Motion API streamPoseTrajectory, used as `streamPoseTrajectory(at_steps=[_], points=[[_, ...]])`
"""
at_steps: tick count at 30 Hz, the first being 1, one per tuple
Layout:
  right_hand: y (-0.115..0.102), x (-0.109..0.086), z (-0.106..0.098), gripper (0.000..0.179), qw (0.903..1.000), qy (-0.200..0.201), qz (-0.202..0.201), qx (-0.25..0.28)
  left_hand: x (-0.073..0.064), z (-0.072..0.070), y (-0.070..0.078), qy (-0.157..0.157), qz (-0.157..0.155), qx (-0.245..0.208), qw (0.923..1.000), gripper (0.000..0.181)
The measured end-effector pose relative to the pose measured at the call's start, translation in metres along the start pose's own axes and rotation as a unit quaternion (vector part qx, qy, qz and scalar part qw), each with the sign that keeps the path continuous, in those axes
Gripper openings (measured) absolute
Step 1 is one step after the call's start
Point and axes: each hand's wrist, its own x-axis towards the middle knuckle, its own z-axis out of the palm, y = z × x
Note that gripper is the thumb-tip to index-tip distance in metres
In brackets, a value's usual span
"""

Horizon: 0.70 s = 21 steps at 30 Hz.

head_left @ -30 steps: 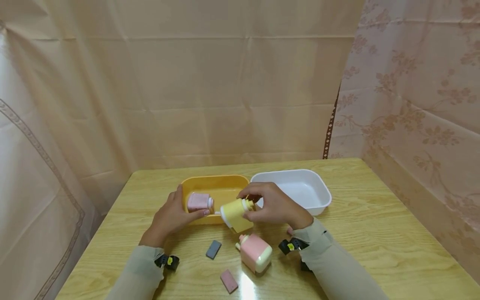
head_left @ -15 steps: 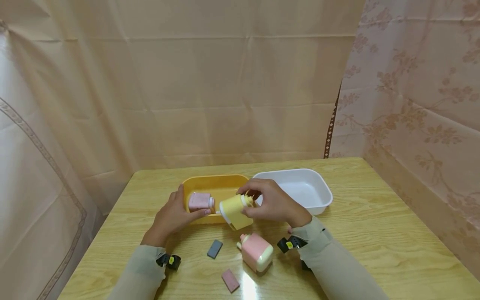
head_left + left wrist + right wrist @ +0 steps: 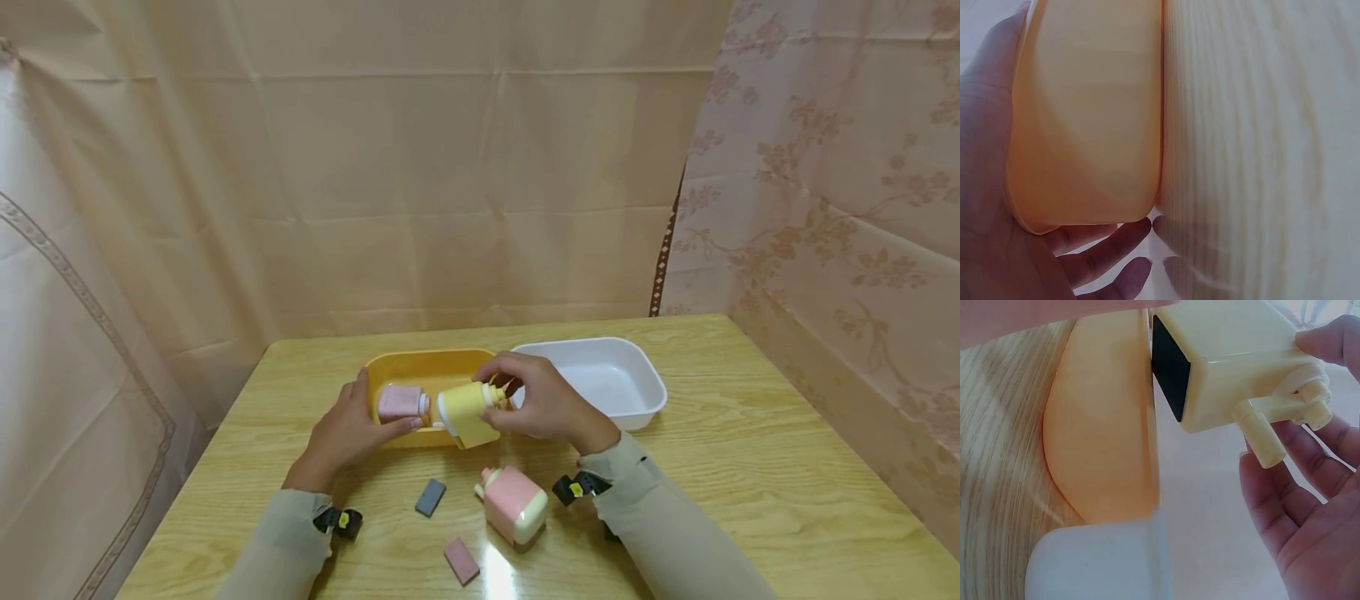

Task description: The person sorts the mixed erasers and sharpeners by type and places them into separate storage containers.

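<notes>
My left hand (image 3: 345,429) grips the left end of an orange tray (image 3: 431,357), its thumb over the front rim and fingers round the end wall. A pink crank pencil sharpener (image 3: 401,402) lies on its side in this tray. With my right hand (image 3: 547,400) I hold a yellow pencil sharpener (image 3: 467,412) by its crank end, tilted over the tray's front right corner. In the right wrist view its crank (image 3: 1263,437) and a black base pad (image 3: 1171,369) show. Another pink pencil sharpener (image 3: 513,504), with a cream end, lies on the table in front.
A white tray (image 3: 618,379) stands to the right of the orange one. On the wooden table (image 3: 735,467) lie a grey eraser (image 3: 431,497) and a pink eraser (image 3: 461,561). Part of a dark object (image 3: 611,532) shows beneath the right sleeve. Curtains hang behind the table.
My right hand has lifted slightly, bringing the yellow pencil sharpener a little up and left, further over the orange tray's rim. The left hand keeps its grip on the tray.
</notes>
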Motion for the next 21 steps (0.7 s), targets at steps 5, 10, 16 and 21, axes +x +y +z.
streamPoseTrajectory(at_steps=[5,10,16,21], points=[[0.0014,-0.0002,-0.0014,0.038,0.9999,-0.013,0.006,-0.006,0.0001,0.0007,-0.0006,-0.003,-0.006,-0.002,1.0000,0.140],[0.0042,-0.0006,-0.0025,0.041,0.9993,-0.029,0.010,-0.021,0.0004,-0.0001,-0.0025,-0.005,-0.009,0.001,0.9999,0.140],[0.0058,-0.0018,-0.0036,0.045,0.9975,-0.052,0.031,-0.037,-0.0001,-0.0017,-0.0014,-0.009,-0.009,0.000,0.9999,0.140],[0.0074,-0.0009,-0.0032,0.046,0.9972,-0.053,0.024,-0.046,0.0004,-0.0009,0.0000,-0.006,-0.005,-0.002,1.0000,0.138]])
